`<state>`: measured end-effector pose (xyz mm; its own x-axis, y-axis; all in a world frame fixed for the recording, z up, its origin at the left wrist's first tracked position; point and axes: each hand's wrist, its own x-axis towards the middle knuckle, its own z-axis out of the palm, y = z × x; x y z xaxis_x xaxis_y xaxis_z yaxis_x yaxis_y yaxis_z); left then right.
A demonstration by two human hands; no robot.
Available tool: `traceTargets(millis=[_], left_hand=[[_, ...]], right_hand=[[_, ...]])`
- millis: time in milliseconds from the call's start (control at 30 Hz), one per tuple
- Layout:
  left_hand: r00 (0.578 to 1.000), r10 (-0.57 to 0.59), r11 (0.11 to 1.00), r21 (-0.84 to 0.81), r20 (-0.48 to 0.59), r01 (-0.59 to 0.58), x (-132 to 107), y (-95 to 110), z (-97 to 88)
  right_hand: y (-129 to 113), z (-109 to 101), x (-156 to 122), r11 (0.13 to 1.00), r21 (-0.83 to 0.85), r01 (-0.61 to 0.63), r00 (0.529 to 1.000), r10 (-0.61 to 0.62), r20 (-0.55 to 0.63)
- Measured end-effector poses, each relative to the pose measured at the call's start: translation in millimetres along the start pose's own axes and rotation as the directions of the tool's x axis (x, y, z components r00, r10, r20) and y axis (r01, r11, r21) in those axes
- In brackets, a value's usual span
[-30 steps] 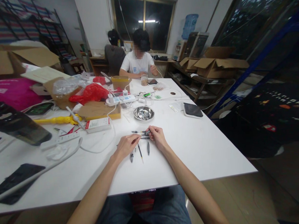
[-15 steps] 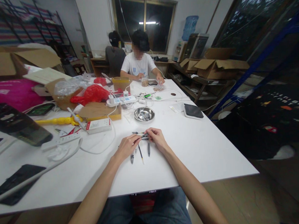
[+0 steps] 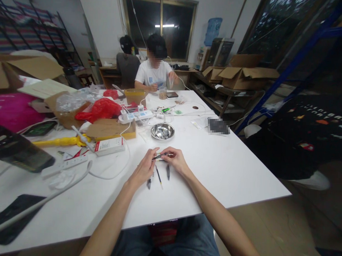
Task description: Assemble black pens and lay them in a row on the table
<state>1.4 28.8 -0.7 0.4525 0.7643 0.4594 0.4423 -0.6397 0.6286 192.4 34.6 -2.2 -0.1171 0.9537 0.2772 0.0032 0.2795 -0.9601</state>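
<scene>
My left hand (image 3: 146, 166) and my right hand (image 3: 174, 159) meet over the white table (image 3: 218, 171). Between their fingertips lies a dark pen (image 3: 160, 156), held nearly level by both; the fingers hide its ends. Just below the hands rests a pen refill (image 3: 159, 177) with a yellowish tip. A grey pen barrel (image 3: 168, 172) lies to its right, close under my right hand. Left of the refill is a small dark pen part (image 3: 149, 183). Beyond my hands stands a shiny metal bowl (image 3: 162, 131) with small dark parts inside.
A power strip (image 3: 136, 116), a red-and-white box (image 3: 109, 145), a cardboard tray (image 3: 111, 128) and red plastic bags (image 3: 103, 108) crowd the left side. A white cable (image 3: 116, 175) loops nearby. Across the table sits another person (image 3: 154, 74). A dark-screened device (image 3: 218, 126) lies to the right.
My fingers have shifted on the pen, which now shows more plainly between them. The view has turned slightly right. Across the table, the other person has raised a hand holding a clear bag.
</scene>
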Motion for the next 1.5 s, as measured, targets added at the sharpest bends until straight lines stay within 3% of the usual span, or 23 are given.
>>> traceTargets(millis=[300, 400, 500, 600, 767, 1167, 1367, 1500], left_hand=[[0.999, -0.013, 0.999, -0.043, -0.053, 0.011, -1.8, -8.8, 7.6], [0.999, 0.034, 0.999, 0.036, -0.038, -0.033, -3.1, -7.0, 5.9], [0.994, 0.103, 0.982, 0.164, -0.047, -0.094, -4.0, -4.7, 4.7], [0.982, 0.174, 0.956, 0.253, -0.071, -0.151, -4.2, -2.5, 5.5], [0.973, 0.228, 0.926, 0.317, -0.042, -0.203, -3.0, 1.9, 9.5], [0.944, 0.327, 0.903, 0.31, -0.044, -0.298, -2.3, 7.8, 8.2], [0.956, 0.292, 0.887, 0.373, 0.0, -0.271, 1.3, 8.2, 8.1], [0.97, 0.23, 0.879, 0.445, -0.077, -0.173, 6.2, 4.7, -5.7]], right_hand=[[4.1, 1.2, -2.0, 0.997, -0.065, -0.031, 1.0, 0.03, -0.009], [8.0, 5.9, -5.1, 0.99, -0.135, -0.047, 0.999, 0.044, -0.026], [10.4, 8.9, -7.3, 0.95, -0.311, 0.001, 0.999, -0.018, -0.051], [7.1, 9.9, -8.6, 0.92, -0.389, 0.051, 0.999, -0.054, 0.003], [-5.1, 11.9, -10.2, 0.939, -0.332, 0.091, 0.991, -0.054, 0.121], [-1.4, 12.5, -8.8, 0.966, -0.212, 0.15, 0.984, -0.124, 0.129], [-0.3, 13.1, -7.8, 0.964, -0.232, 0.133, 0.991, -0.127, 0.039], [0.1, 8.1, -4.5, 0.977, -0.202, 0.07, 0.997, -0.072, -0.001]])
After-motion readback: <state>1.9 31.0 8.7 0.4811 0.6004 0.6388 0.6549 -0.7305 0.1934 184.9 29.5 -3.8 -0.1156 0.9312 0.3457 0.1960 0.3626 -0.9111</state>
